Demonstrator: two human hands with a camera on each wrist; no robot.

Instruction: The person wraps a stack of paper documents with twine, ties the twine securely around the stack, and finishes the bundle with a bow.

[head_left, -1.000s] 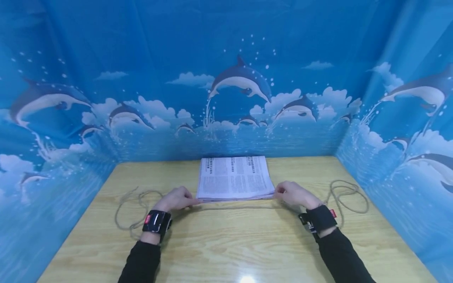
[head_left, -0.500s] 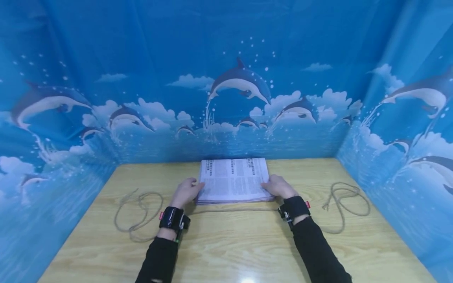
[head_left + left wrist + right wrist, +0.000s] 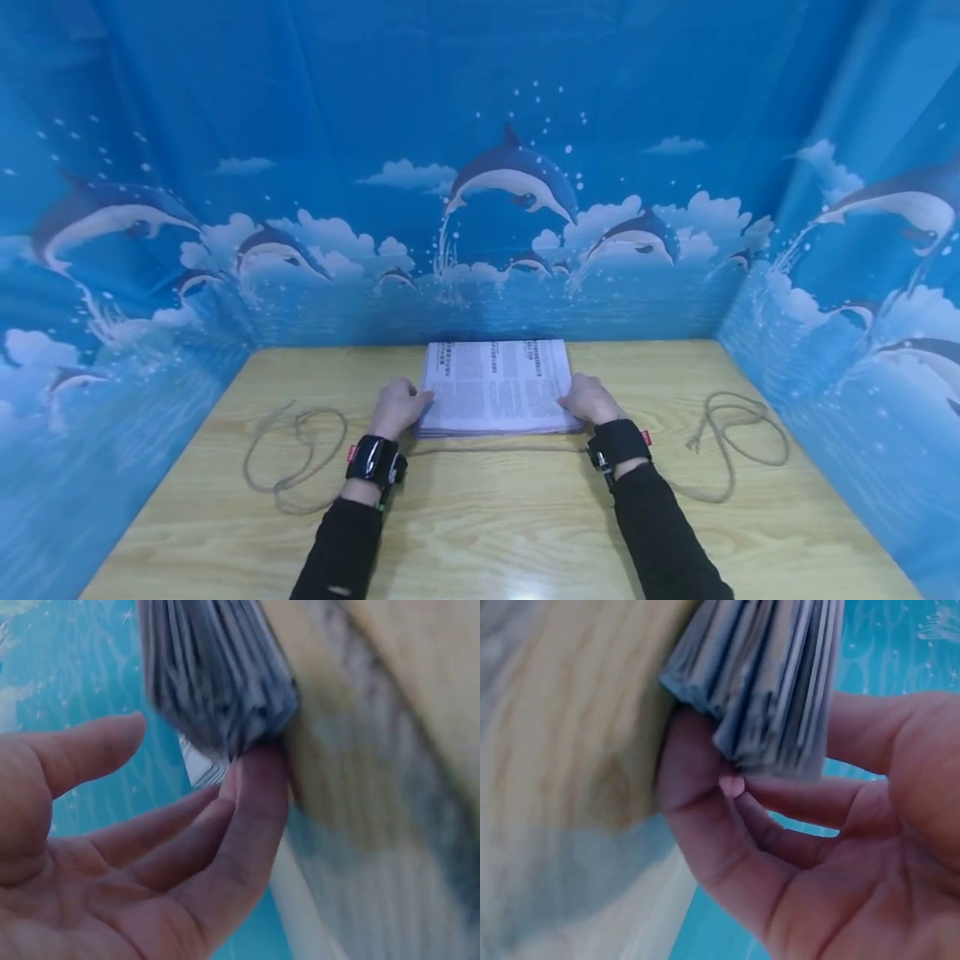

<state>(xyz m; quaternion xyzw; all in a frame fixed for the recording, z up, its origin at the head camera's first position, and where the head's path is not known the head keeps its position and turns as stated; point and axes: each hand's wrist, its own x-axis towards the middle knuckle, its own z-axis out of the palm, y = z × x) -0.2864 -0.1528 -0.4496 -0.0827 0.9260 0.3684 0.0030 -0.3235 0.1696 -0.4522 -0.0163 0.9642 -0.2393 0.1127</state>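
Observation:
A stack of folded newspapers lies flat near the back of the table, printed side up. My left hand is at its left side; in the left wrist view, the curled fingers meet the lower edge of the pages while the thumb stands apart from them. At the opposite side, my right hand grips the stack. The right wrist view has its fingers bent under the page edges, with the thumb partly hidden behind the paper. A thin beige rope runs along the table just in front of the stack.
The rope's loose left length lies in loops beyond the left wrist, and its right length loops near the right edge. A blue dolphin-print curtain encloses the wooden table at the back and both sides.
Both hands have moved from the stack's front corners to farther back along its sides, coming closer together. During the last half second they have barely moved.

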